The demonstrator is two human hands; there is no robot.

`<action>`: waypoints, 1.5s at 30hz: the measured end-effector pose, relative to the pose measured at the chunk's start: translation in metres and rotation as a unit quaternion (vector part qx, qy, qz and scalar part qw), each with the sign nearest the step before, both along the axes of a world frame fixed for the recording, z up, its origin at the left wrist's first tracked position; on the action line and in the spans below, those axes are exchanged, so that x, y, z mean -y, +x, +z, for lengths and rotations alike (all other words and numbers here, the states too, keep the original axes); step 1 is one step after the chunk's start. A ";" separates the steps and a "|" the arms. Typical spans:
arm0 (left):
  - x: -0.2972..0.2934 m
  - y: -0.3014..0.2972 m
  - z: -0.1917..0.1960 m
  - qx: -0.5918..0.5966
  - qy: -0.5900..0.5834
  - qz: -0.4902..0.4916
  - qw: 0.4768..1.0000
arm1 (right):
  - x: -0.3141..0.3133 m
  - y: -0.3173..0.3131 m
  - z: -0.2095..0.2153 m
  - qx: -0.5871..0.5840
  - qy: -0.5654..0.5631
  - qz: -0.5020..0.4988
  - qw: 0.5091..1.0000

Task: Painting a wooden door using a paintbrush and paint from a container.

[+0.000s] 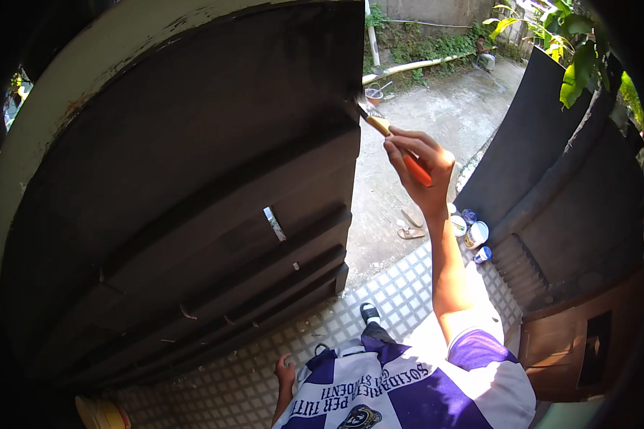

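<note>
My right hand is raised and closed around the orange handle of a paintbrush. Its dark bristles meet the right edge of a large black ribbed gate panel, in the upper part. Down at my left side, my left hand hangs apart from the panel, fingers loosely bent and seemingly holding nothing. A narrow pale slot and several small bright gaps break the panel's dark surface.
A second black panel stands at the right. Several paint tubs sit beside it, near loose sandals. A brown wooden cabinet is at lower right, a yellow bucket at lower left. Leafy branches hang upper right; someone sits far back.
</note>
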State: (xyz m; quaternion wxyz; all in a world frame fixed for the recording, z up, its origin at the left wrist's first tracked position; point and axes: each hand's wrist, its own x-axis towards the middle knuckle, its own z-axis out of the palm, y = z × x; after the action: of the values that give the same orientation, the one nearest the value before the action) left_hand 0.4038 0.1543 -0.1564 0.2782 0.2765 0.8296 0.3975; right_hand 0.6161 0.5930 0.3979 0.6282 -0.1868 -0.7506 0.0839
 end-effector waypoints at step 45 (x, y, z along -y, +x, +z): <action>0.016 0.013 0.003 -0.032 0.088 0.054 0.994 | 0.061 -0.058 0.047 0.301 0.289 0.137 0.898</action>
State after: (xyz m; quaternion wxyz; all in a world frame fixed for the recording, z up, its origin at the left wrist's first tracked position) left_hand 0.4165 0.1386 -0.1534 0.2044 0.2674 0.8137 0.4740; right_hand 0.5581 0.5316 0.4447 0.3812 0.0915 -0.9132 -0.1114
